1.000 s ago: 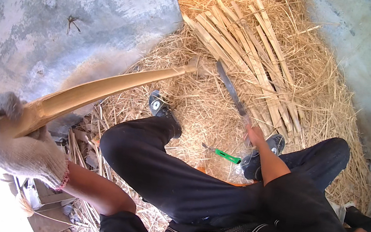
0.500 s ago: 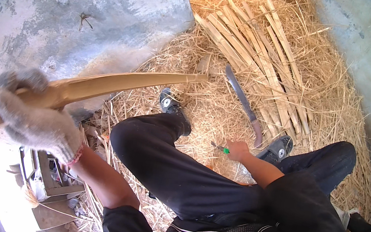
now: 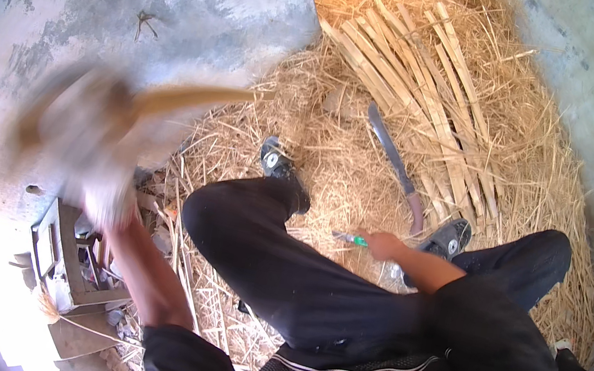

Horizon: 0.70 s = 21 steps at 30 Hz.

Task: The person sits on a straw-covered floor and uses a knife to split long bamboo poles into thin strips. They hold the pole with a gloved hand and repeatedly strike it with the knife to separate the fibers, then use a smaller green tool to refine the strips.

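Straw [image 3: 550,190] rings both hands; left hand [image 3: 95,138] grips bamboo strip [image 3: 193,96].

Golden straw [image 3: 542,149], black trousers [image 3: 311,283], green-handled tool [image 3: 351,238].

Single head-worn fisheye view, looking steeply down from above the seated person's own lap, dark trousers [image 3: 309,299] close and filling the lower centre, straw-strewn ground [image 3: 553,175] further off across the upper right — concrete slab [image 3: 107,1] at upper left, edges bending toward the dark rim.
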Each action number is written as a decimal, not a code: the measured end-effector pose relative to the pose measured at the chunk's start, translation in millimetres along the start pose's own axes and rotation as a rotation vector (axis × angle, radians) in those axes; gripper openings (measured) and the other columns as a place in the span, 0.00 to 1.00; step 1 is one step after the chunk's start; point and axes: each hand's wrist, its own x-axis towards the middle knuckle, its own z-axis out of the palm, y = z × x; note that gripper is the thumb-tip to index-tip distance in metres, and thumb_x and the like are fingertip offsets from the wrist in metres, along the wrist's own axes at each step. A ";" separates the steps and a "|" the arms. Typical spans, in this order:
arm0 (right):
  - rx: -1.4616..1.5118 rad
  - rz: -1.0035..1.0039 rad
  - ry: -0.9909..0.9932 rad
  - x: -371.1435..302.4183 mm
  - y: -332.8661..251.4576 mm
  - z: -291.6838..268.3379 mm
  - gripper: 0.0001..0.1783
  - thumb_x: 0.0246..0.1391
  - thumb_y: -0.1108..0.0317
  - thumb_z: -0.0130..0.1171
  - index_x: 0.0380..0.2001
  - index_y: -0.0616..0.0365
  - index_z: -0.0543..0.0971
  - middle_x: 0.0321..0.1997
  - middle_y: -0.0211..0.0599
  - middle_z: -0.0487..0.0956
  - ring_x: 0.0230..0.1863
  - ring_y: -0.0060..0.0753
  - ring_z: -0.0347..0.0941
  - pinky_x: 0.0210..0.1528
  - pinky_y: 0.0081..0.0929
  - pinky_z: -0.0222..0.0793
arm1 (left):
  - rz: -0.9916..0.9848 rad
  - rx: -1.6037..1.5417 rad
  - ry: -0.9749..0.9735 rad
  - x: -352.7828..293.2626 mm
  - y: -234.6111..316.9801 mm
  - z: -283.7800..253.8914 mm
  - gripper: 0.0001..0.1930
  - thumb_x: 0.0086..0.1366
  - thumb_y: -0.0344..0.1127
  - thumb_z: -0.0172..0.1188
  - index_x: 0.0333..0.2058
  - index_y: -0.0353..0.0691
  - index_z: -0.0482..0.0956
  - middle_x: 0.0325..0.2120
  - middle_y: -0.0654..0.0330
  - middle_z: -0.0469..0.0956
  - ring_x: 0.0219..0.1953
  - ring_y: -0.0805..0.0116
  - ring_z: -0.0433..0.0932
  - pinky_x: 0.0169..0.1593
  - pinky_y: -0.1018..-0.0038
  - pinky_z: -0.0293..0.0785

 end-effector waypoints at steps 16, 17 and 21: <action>0.849 -0.139 0.439 -173.2 -41.4 -256.2 0.16 0.69 0.61 0.43 0.51 0.58 0.71 0.23 0.31 0.74 0.22 0.25 0.71 0.25 0.27 0.68 | -0.324 -0.986 0.179 45.3 118.6 -8.1 0.17 0.70 0.44 0.56 0.38 0.31 0.78 0.26 0.57 0.79 0.27 0.70 0.78 0.31 0.74 0.76; 0.966 -0.147 0.454 -191.7 -55.8 -258.5 0.15 0.69 0.61 0.43 0.50 0.58 0.71 0.22 0.27 0.70 0.21 0.21 0.66 0.24 0.24 0.64 | -0.333 -0.991 0.190 49.5 126.3 -11.1 0.17 0.70 0.44 0.56 0.38 0.31 0.78 0.26 0.56 0.79 0.26 0.70 0.78 0.30 0.74 0.76; 1.211 -0.246 0.546 -229.6 -94.5 -280.5 0.14 0.70 0.60 0.42 0.49 0.56 0.71 0.19 0.20 0.63 0.16 0.13 0.54 0.18 0.16 0.53 | -0.277 -1.035 0.187 60.3 157.9 -34.6 0.15 0.68 0.41 0.60 0.39 0.31 0.79 0.24 0.56 0.79 0.23 0.73 0.77 0.28 0.76 0.74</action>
